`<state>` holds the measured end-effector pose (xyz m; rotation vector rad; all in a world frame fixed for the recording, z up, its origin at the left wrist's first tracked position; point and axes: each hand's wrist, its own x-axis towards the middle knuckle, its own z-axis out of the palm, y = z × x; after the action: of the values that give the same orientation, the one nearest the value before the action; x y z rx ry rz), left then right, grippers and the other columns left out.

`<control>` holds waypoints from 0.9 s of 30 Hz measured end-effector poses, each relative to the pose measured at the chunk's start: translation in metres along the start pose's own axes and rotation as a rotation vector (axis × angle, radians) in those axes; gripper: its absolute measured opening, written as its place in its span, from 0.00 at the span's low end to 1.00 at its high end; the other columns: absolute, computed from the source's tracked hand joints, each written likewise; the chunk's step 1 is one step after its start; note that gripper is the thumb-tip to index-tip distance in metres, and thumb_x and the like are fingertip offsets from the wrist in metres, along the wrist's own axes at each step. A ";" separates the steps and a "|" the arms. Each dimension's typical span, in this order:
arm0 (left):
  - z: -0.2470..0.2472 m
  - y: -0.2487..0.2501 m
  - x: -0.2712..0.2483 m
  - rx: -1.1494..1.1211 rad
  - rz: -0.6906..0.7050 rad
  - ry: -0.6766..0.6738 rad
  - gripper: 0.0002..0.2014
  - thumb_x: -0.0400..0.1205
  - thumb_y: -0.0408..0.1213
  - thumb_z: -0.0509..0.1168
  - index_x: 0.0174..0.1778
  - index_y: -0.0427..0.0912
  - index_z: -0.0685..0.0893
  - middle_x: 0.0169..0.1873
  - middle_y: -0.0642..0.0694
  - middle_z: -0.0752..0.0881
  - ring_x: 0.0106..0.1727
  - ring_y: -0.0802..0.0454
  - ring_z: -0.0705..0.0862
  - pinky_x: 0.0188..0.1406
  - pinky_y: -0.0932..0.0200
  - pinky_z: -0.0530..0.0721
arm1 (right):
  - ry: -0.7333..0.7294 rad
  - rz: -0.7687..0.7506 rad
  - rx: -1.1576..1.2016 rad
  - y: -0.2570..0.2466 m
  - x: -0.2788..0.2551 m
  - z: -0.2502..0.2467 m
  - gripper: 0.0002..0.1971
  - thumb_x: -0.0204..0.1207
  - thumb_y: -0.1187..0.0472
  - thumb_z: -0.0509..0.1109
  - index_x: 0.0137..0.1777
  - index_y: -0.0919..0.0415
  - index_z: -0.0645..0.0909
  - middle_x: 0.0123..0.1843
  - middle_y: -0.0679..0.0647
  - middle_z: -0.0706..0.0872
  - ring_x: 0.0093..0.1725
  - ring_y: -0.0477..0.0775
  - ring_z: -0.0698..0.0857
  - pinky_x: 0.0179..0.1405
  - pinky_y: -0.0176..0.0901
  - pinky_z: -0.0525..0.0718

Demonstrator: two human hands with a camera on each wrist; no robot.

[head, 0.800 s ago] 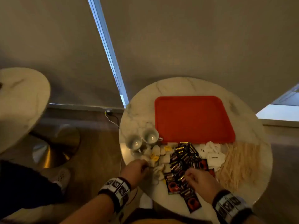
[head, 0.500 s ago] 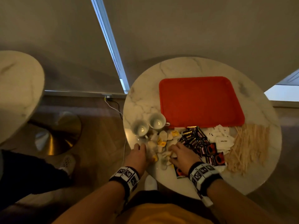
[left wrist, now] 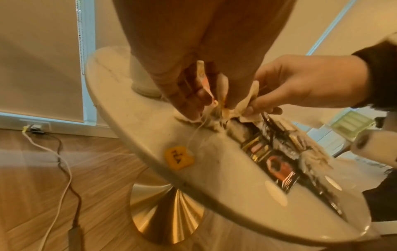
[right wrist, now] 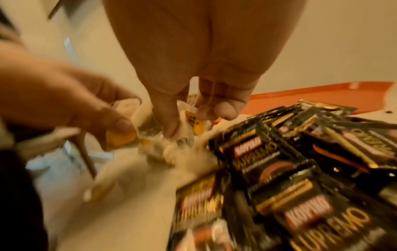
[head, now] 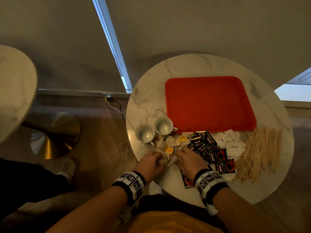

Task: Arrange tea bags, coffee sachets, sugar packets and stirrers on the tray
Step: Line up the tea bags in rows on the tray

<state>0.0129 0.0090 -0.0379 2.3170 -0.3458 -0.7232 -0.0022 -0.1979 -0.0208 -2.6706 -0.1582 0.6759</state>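
The empty red tray (head: 208, 103) lies at the back of the round marble table (head: 185, 68). In front of it, left to right, lie a pile of tea bags (head: 170, 143) with yellow tags, black coffee sachets (head: 206, 147), white sugar packets (head: 234, 146) and wooden stirrers (head: 259, 152). Both hands meet at the near side of the tea bag pile. My left hand (head: 159, 159) pinches several tea bags (left wrist: 200, 79) between curled fingers. My right hand (head: 179, 153) pinches a tea bag (left wrist: 250, 98) beside it. One yellow tag (left wrist: 179, 158) trails on its string across the table.
Two white cups (head: 145, 135) (head: 163, 126) stand left of the tray, just behind the tea bags. A second marble table (head: 15, 91) is at the far left, and a cable (head: 117, 108) runs along the wooden floor. The near table edge is close to my wrists.
My right hand moved left from the coffee sachets to the tea bags. Both hands have closed in on the tea bag pile and taken hold of bags.
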 end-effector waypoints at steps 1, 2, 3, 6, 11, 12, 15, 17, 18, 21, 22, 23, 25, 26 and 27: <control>-0.004 0.003 -0.001 -0.047 0.045 0.019 0.10 0.85 0.46 0.67 0.58 0.49 0.84 0.58 0.57 0.77 0.57 0.57 0.80 0.59 0.59 0.81 | 0.035 0.024 0.101 0.002 -0.004 -0.010 0.16 0.84 0.51 0.69 0.71 0.44 0.79 0.65 0.44 0.77 0.63 0.49 0.81 0.59 0.46 0.82; -0.008 0.007 -0.001 -0.093 0.071 0.030 0.10 0.84 0.45 0.68 0.58 0.49 0.84 0.57 0.58 0.77 0.57 0.58 0.80 0.58 0.60 0.81 | 0.064 0.046 0.200 0.003 -0.008 -0.020 0.15 0.82 0.50 0.71 0.68 0.44 0.81 0.62 0.41 0.78 0.60 0.46 0.81 0.59 0.44 0.82; -0.013 0.013 0.000 -0.136 0.090 0.044 0.10 0.83 0.45 0.69 0.57 0.49 0.84 0.56 0.58 0.79 0.55 0.58 0.81 0.56 0.60 0.82 | 0.092 0.060 0.292 0.006 -0.012 -0.031 0.14 0.80 0.50 0.74 0.65 0.44 0.83 0.59 0.39 0.79 0.58 0.44 0.81 0.58 0.43 0.81; -0.023 0.035 0.010 -0.290 0.075 0.062 0.08 0.80 0.48 0.68 0.50 0.50 0.82 0.48 0.51 0.86 0.50 0.55 0.85 0.53 0.53 0.86 | 0.163 0.034 0.473 0.015 -0.021 -0.060 0.12 0.77 0.51 0.78 0.60 0.47 0.86 0.54 0.39 0.83 0.52 0.36 0.81 0.51 0.35 0.79; -0.022 0.077 0.040 -0.504 0.009 0.063 0.05 0.84 0.36 0.67 0.52 0.48 0.77 0.46 0.48 0.88 0.44 0.55 0.88 0.46 0.55 0.89 | 0.250 0.009 0.590 0.034 -0.031 -0.097 0.09 0.78 0.52 0.78 0.56 0.44 0.85 0.48 0.39 0.88 0.48 0.36 0.84 0.44 0.31 0.81; -0.019 0.087 0.047 -0.568 0.007 0.065 0.06 0.86 0.34 0.64 0.56 0.48 0.78 0.49 0.46 0.89 0.47 0.53 0.90 0.48 0.54 0.91 | 0.254 0.008 0.608 0.040 -0.031 -0.103 0.09 0.78 0.52 0.77 0.56 0.43 0.85 0.48 0.40 0.88 0.47 0.37 0.85 0.45 0.33 0.82; -0.007 0.121 0.064 -0.712 -0.068 0.098 0.10 0.89 0.34 0.58 0.63 0.47 0.82 0.55 0.44 0.89 0.54 0.45 0.89 0.54 0.48 0.91 | 0.210 0.017 0.611 0.059 -0.034 -0.117 0.08 0.78 0.50 0.76 0.55 0.42 0.84 0.44 0.42 0.89 0.43 0.39 0.85 0.42 0.37 0.82; 0.004 0.141 0.072 -0.827 -0.118 0.059 0.16 0.89 0.53 0.57 0.60 0.53 0.87 0.58 0.46 0.90 0.61 0.43 0.88 0.62 0.40 0.88 | 0.165 0.011 0.585 0.072 -0.036 -0.125 0.06 0.78 0.48 0.76 0.53 0.41 0.84 0.42 0.44 0.89 0.41 0.42 0.86 0.41 0.43 0.84; 0.010 0.150 0.074 -0.877 -0.135 0.010 0.22 0.87 0.64 0.54 0.60 0.57 0.88 0.60 0.48 0.90 0.64 0.46 0.87 0.64 0.41 0.86 | 0.142 0.011 0.575 0.079 -0.036 -0.128 0.06 0.78 0.47 0.75 0.52 0.41 0.83 0.42 0.46 0.89 0.41 0.44 0.87 0.42 0.48 0.86; 0.029 0.175 0.076 -0.881 -0.111 -0.039 0.32 0.80 0.76 0.54 0.62 0.56 0.87 0.57 0.48 0.90 0.56 0.51 0.88 0.57 0.50 0.84 | 0.090 0.012 0.563 0.098 -0.037 -0.138 0.06 0.80 0.45 0.73 0.52 0.44 0.84 0.43 0.46 0.90 0.42 0.48 0.89 0.44 0.50 0.89; 0.035 0.181 0.076 -0.870 -0.090 -0.010 0.30 0.80 0.74 0.58 0.62 0.54 0.87 0.53 0.47 0.90 0.52 0.51 0.88 0.52 0.51 0.84 | 0.084 0.007 0.576 0.104 -0.036 -0.141 0.06 0.80 0.46 0.73 0.52 0.45 0.84 0.43 0.46 0.91 0.42 0.47 0.89 0.43 0.47 0.89; 0.040 0.187 0.077 -0.865 -0.080 0.019 0.27 0.81 0.70 0.63 0.61 0.52 0.87 0.50 0.46 0.90 0.49 0.51 0.88 0.49 0.51 0.84 | 0.079 -0.001 0.614 0.110 -0.036 -0.145 0.06 0.80 0.48 0.74 0.53 0.46 0.84 0.43 0.45 0.90 0.42 0.44 0.89 0.41 0.42 0.88; 0.050 0.195 0.079 -0.914 -0.083 0.081 0.21 0.84 0.60 0.66 0.61 0.47 0.87 0.50 0.42 0.91 0.51 0.46 0.89 0.51 0.47 0.87 | 0.047 -0.025 0.690 0.120 -0.038 -0.150 0.07 0.79 0.53 0.76 0.55 0.47 0.84 0.44 0.43 0.90 0.42 0.38 0.88 0.38 0.29 0.83; 0.054 0.197 0.080 -0.966 -0.103 0.112 0.18 0.86 0.55 0.67 0.60 0.44 0.86 0.51 0.41 0.90 0.53 0.44 0.89 0.54 0.45 0.87 | 0.026 -0.040 0.708 0.125 -0.039 -0.152 0.08 0.79 0.55 0.77 0.56 0.47 0.84 0.45 0.42 0.89 0.43 0.35 0.87 0.38 0.27 0.82; 0.056 0.201 0.080 -1.039 -0.123 0.134 0.17 0.87 0.52 0.67 0.59 0.41 0.86 0.51 0.40 0.90 0.53 0.42 0.88 0.55 0.44 0.85 | 0.013 -0.057 0.723 0.130 -0.039 -0.152 0.09 0.79 0.56 0.77 0.57 0.46 0.84 0.47 0.43 0.89 0.45 0.34 0.87 0.40 0.27 0.82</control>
<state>0.0353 -0.2031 0.0307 1.3815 0.2136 -0.5923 0.0381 -0.3767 0.0693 -1.9685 0.0171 0.5591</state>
